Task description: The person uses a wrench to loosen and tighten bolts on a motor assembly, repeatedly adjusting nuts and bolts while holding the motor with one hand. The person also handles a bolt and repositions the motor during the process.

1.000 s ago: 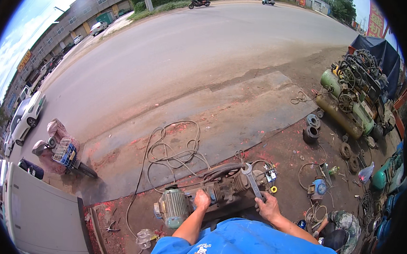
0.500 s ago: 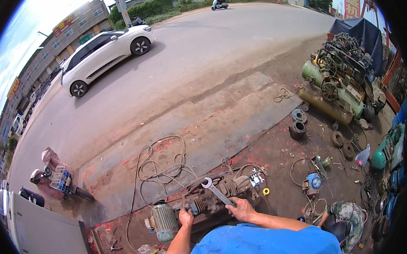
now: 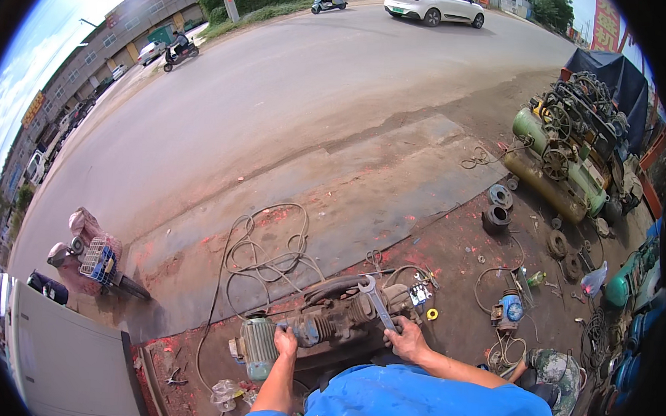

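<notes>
A: Looking through the head view, what do we find in the right hand (image 3: pixel 409 341)?

B: We find it closed around the lower end of a wrench (image 3: pixel 379 304). The wrench slants up and left, its forked end over the machine (image 3: pixel 327 329); we cannot tell if the two touch.

A: And the left hand (image 3: pixel 286 342)?

B: We see its fingers curled, between the motor (image 3: pixel 260 347) and the machine's ribbed part. We cannot tell how firmly it grips, or which piece.

A: Where do we place the machine itself?

B: Just in front of the blue shirt (image 3: pixel 405 399), with the finned motor at its left end.

A: What else do we have close by?

B: A yellow ring (image 3: pixel 432 314) lies to the right of the machine, near some small metal pieces (image 3: pixel 419 294). Beyond, we see a looped cable (image 3: pixel 300 240). Pliers (image 3: pixel 176 378) lie left of the motor.

A: Farther out?

B: We have a co-worker (image 3: pixel 559 378) bent low at the right, near a blue pump (image 3: pixel 508 309). Compressors (image 3: pixel 536 133) crowd the upper right, and a white car (image 3: pixel 437 5) is on the road (image 3: pixel 318 77).
</notes>
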`<control>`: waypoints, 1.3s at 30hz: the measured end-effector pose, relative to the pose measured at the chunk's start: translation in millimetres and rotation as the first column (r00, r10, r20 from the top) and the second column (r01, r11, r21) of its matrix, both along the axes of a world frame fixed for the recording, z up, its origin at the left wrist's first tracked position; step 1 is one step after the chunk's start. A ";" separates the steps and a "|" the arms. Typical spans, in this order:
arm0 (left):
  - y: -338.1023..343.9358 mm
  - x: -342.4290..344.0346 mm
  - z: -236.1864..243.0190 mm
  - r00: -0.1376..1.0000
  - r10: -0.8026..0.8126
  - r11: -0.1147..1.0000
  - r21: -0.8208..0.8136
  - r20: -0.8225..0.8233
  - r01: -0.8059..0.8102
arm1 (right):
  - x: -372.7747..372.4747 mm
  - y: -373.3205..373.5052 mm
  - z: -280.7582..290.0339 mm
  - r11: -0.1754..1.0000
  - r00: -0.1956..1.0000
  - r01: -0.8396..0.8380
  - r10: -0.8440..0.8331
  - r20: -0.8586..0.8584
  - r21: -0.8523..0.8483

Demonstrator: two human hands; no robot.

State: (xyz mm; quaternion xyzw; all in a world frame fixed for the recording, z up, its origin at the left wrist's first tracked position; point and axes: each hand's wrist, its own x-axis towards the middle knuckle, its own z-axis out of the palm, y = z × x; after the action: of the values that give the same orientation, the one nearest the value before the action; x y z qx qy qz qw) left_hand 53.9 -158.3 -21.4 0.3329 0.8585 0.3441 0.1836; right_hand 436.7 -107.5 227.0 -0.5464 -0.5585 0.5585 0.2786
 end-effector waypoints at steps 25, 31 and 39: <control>-57.8 17.1 207.0 0.495 -0.184 0.948 0.286 0.849 -0.139 | -236.1 -29.2 -29.8 0.903 0.892 -0.406 0.425 -0.153 0.140; -87.2 -16.2 165.8 0.704 -0.088 0.953 0.265 0.704 -0.146 | -270.8 -37.8 -2.1 0.841 0.840 -0.540 0.541 -0.040 0.040; -104.6 -37.0 183.8 0.830 -0.395 0.898 0.356 0.394 0.258 | -284.0 -14.9 -16.8 0.828 0.798 -0.560 0.538 -0.270 -0.006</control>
State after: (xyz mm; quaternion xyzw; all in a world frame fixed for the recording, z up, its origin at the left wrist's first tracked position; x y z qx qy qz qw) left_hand 16.9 -262.9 162.4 0.4090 0.6610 0.4968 0.3860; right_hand 152.7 -122.4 210.2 -0.2954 -0.6276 0.7043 0.1507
